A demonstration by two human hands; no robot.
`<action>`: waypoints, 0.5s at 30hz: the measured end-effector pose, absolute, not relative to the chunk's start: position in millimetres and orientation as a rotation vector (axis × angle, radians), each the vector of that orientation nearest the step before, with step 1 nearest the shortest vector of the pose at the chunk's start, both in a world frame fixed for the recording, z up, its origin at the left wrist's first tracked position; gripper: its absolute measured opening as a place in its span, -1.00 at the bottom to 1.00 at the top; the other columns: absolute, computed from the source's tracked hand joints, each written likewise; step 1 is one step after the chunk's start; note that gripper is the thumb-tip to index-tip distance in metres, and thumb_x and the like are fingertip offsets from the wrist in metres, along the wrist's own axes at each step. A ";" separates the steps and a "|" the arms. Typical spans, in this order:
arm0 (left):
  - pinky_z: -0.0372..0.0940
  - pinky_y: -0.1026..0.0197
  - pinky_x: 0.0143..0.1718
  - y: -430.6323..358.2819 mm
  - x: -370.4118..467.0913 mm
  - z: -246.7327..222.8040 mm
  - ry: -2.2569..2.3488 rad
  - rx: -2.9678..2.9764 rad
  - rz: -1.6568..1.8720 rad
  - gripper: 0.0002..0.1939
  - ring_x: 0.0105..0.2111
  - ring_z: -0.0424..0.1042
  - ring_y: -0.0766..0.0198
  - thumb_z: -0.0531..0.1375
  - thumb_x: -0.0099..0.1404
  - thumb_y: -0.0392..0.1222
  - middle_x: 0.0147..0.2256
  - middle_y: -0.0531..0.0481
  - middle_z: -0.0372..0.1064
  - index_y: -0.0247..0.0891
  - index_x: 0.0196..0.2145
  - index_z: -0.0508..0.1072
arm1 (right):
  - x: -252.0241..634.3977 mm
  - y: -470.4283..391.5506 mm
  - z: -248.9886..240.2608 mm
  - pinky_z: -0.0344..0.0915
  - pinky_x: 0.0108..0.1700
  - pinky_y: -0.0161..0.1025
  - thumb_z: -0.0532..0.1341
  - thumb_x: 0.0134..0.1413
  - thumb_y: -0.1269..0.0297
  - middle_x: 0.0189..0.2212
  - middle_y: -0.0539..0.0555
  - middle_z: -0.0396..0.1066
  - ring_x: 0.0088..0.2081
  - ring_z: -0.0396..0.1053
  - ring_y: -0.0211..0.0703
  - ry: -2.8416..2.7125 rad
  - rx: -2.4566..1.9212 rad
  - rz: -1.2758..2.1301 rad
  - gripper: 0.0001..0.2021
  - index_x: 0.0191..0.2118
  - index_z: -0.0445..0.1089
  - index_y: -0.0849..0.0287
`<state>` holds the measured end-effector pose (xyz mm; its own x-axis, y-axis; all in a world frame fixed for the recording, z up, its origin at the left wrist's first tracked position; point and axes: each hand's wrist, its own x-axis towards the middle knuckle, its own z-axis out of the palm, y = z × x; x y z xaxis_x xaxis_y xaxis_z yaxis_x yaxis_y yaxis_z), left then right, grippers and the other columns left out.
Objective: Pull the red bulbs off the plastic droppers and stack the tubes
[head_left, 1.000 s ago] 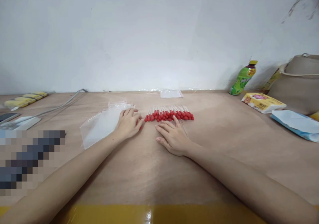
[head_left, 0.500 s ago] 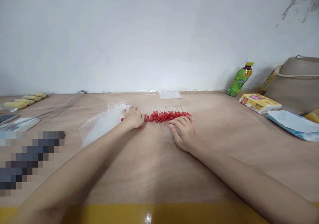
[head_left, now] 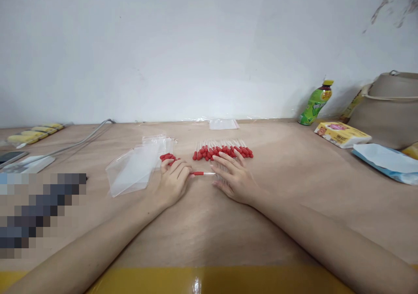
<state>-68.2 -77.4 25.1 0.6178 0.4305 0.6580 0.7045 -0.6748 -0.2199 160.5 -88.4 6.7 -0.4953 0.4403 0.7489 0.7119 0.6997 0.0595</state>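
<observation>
My left hand is closed at the fingertips around the red bulb end of a dropper, whose clear tube points right. Just beyond that hand lies a small group of loose red bulbs, partly hidden by the fingers. My right hand rests palm down with its fingers stretched over several clear tubes, partly covering them. Behind both hands is a row of droppers, their red bulbs facing me and their clear tubes pointing to the wall.
Clear zip bags lie overlapped on the left, and another small bag lies by the wall. Farther right stand a green bottle, a yellow tissue pack, a blue-white packet and a beige bag. A grey cable crosses the left side.
My left hand has come back from the loose bulbs, nearer to me, and a dropper now shows at its fingertips. My right hand's fingers have spread over the clear tubes.
</observation>
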 end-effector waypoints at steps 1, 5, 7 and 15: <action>0.01 0.06 -0.09 -77.5 -67.6 24.3 -0.885 -2.391 -0.835 -0.87 -0.26 0.38 0.26 0.02 0.32 -0.27 -0.36 0.03 0.43 -0.25 -0.36 0.33 | 161.0 -87.8 6.0 -0.15 0.20 0.10 0.09 0.13 0.17 0.04 0.13 0.29 0.13 0.13 -0.05 -2.177 -0.873 -0.464 -0.71 -0.06 0.34 0.15; 0.03 0.03 -0.05 -74.3 -66.0 24.0 -0.879 -2.500 -0.914 -0.85 -0.26 0.39 0.25 0.02 0.32 -0.27 -0.37 0.02 0.44 -0.26 -0.37 0.35 | 163.1 -84.7 3.2 -0.17 0.21 0.11 0.09 0.15 0.26 -0.07 0.05 0.39 0.09 0.20 -0.10 -2.169 -0.880 -0.401 -0.81 -0.20 0.41 0.10; 0.04 0.02 0.00 -73.2 -64.9 23.5 -0.917 -2.576 -0.898 -0.86 -0.12 0.34 0.19 0.04 0.31 -0.22 -0.21 -0.05 0.43 -0.26 -0.24 0.36 | 163.2 -83.8 2.4 -0.19 0.22 0.11 0.10 0.14 0.27 -0.11 0.04 0.42 0.07 0.22 -0.11 -2.168 -0.871 -0.370 -0.83 -0.23 0.43 0.09; 0.04 0.02 0.09 -70.1 -58.9 14.6 -0.812 -2.722 -0.848 -0.84 0.02 0.28 0.18 0.05 0.31 -0.20 -0.16 0.01 0.44 -0.21 -0.25 0.42 | 160.4 -86.1 2.9 -0.21 0.23 0.08 0.11 0.14 0.22 -0.16 0.01 0.45 0.04 0.26 -0.12 -2.195 -0.855 -0.281 -0.82 -0.22 0.43 0.08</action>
<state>-58.9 -70.1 14.6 0.6887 0.4488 0.5695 0.5494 -0.8355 -0.0060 160.4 -86.1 2.9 -0.4954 0.4904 0.7170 0.6553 0.7528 -0.0621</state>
